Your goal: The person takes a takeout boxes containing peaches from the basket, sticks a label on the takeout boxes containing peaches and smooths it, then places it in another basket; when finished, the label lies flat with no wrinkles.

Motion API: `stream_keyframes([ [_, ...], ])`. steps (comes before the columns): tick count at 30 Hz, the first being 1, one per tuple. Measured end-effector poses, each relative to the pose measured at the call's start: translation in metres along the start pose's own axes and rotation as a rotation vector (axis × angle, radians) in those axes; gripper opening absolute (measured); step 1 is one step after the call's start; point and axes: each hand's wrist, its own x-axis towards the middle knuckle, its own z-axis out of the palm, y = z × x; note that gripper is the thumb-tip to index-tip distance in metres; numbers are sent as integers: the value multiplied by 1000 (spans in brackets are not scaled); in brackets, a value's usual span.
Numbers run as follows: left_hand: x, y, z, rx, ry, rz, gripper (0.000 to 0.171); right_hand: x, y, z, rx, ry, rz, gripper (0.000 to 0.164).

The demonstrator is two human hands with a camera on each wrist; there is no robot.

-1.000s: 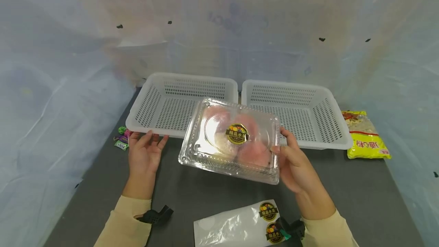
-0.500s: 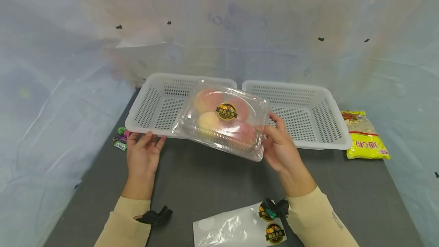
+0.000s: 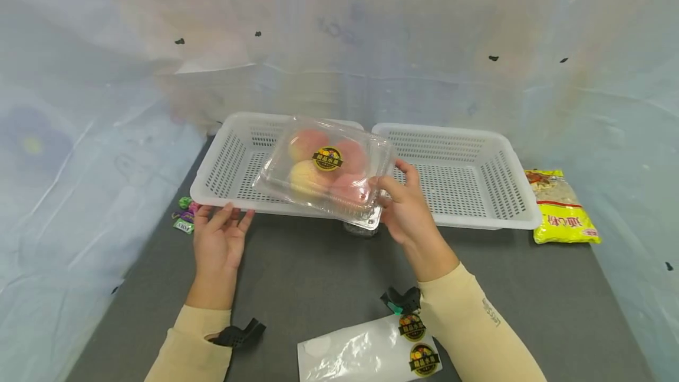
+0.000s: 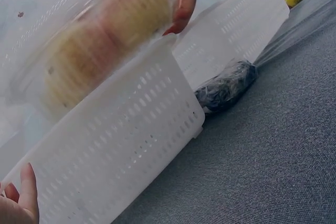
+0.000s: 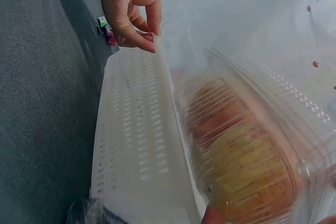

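Note:
A clear plastic fruit box with several pink and yellow peaches inside, a black and gold label on its lid, is held tilted over the left white basket. My right hand grips the box by its right end, thumb on the near side. At the left basket's front left corner, my left hand pinches the rim between thumb and fingers, as the right wrist view also shows. In the left wrist view the box slants close above the basket's front wall.
A second white basket stands on the right, beside a yellow food bag. Small wrapped candies lie left. A dark plastic-wrapped item sits between the baskets. A sticker sheet lies in front on the grey table.
My right hand has carried the fruit box left and away from me, from in front of the baskets to over the left one. The left hand has stayed at the basket's rim.

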Motion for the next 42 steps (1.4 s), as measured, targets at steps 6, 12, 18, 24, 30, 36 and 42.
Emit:
stream_keyframes([
  [6, 2, 0, -1, 8, -3, 1, 50, 16, 3, 17, -16, 23, 4, 86],
  [12, 1, -2, -2, 1, 0, 17, 47, 28, 2, 30, -95, 51, -3, 88],
  [18, 1, -3, -1, 1, 3, 44, 42, 38, 5, 41, -156, 39, -9, 88],
  [24, 0, -3, -3, 12, 6, 62, 41, 50, 18, 54, -237, 21, 24, 92],
  [30, 2, -4, -3, 13, -10, 70, 37, 65, 30, 64, -218, 35, 100, 90],
  [36, 2, -5, -4, 19, -10, 72, 34, 78, 42, 67, -256, 43, 170, 91],
  [42, 1, -5, -4, 28, -9, 78, 35, 90, 53, 64, -244, 31, 241, 96],
])
